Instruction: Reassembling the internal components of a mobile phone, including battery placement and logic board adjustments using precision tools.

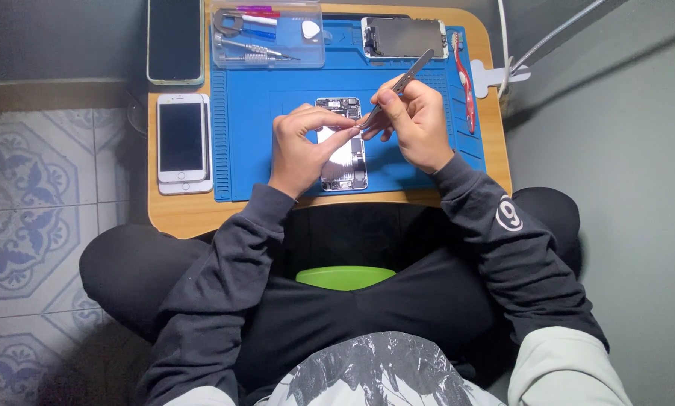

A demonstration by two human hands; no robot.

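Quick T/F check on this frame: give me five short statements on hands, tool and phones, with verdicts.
1. The right hand holds metal tweezers. True.
2. The left hand rests on the opened phone. True.
3. The opened phone lies on a red mat. False: the mat is blue.
4. The white phone lies right of the mat. False: it lies left of it.
5. The clear plastic tool box sits at the mat's far edge. True.

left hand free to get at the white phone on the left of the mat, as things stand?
Probably yes: the left hand only rests on the opened phone, holding nothing, and nothing lies between it and the white phone.
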